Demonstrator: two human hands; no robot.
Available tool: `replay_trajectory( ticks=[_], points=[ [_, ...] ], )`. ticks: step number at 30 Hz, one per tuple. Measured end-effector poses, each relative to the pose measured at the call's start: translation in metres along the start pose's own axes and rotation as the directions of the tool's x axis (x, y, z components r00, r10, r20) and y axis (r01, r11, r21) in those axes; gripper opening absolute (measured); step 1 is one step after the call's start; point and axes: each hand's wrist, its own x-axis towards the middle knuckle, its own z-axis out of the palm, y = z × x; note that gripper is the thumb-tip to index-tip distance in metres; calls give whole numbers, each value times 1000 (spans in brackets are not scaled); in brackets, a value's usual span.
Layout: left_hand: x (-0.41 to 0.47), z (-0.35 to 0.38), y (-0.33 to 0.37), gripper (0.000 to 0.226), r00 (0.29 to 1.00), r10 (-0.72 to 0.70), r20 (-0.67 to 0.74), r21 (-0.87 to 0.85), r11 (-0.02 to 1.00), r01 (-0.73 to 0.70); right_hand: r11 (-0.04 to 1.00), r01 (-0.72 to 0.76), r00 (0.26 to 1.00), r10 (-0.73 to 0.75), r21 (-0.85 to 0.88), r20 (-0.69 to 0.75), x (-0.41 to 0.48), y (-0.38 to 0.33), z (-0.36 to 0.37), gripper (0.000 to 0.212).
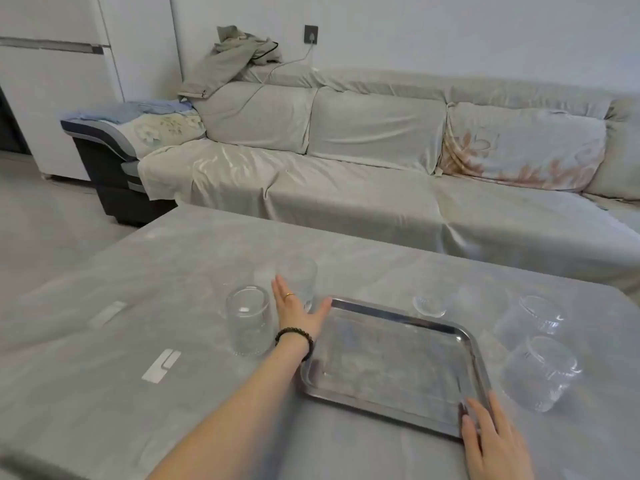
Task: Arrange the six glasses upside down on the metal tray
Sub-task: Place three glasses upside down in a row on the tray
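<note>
A low table (207,393) covered with a grey cloth stands in front of a covered sofa (346,161). The left hand (298,315) is stretched flat with the fingers spread and holds nothing; it lies at the far left corner of the metal tray (394,362). The right hand (491,441) is also flat and empty, resting on the near right corner of the tray. Nothing stands on the tray yet. Just left of the left hand stands a tall glass (248,322), and another glass (298,280) is right behind its fingers. Three more glasses (540,372) stand beyond the right hand; a sixth I cannot see clearly. I judge them light, stiff, smooth and fragile, best gripped around the side wall.
</note>
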Motion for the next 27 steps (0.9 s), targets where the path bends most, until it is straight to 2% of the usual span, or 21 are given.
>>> replay_trajectory(
  ticks=[1,3,5,6,7,9,12,16,18,19,21,22,24,27],
  points=[
    [8,4,3,111,998,-36,-42,-39,999,34,996,-31,999,30,82,15,0,0,2,23],
    [26,9,5,115,984,-131,-118,-113,987,118,996,-15,1000,17,84,-14,1,2,7,35],
    [41,13,2,114,967,-206,-150,-207,963,173,990,25,1000,-27,137,12,3,-7,0,29],
    [46,14,0,110,958,-238,-157,-251,948,194,992,37,999,-35,118,-12,7,-6,0,37],
    [49,14,-4,106,952,-261,-162,-274,938,210,989,48,999,-50,138,12,7,-4,2,59],
    [51,13,-10,95,949,-256,-183,-217,952,215,980,120,993,-120,160,-10,4,1,-2,87],
    [49,10,-14,87,966,-190,-173,-122,978,170,993,110,994,-110,46,12,1,6,1,96],
    [44,6,-1,87,993,-15,-119,-82,997,6,999,15,1000,-14,-40,18,-1,7,0,78],
    [39,5,11,88,994,81,-72,-38,996,-84,999,-19,1000,19,-41,11,-1,10,2,84],
    [37,4,17,88,992,119,-35,-10,993,-120,999,-4,1000,5,-45,17,-1,12,2,79],
    [34,2,29,92,982,176,63,80,980,-181,998,-10,994,16,-59,112,-2,9,-2,44],
    [33,0,34,93,972,199,126,150,965,-216,998,-10,988,20,-63,153,-2,10,-2,35],
    [31,-3,42,96,939,223,263,290,910,-298,998,-10,985,19,-56,174,-2,15,0,35],
    [28,-6,50,95,898,197,394,381,854,-354,1000,-13,979,18,-27,202,-3,15,0,36]
  ],
)
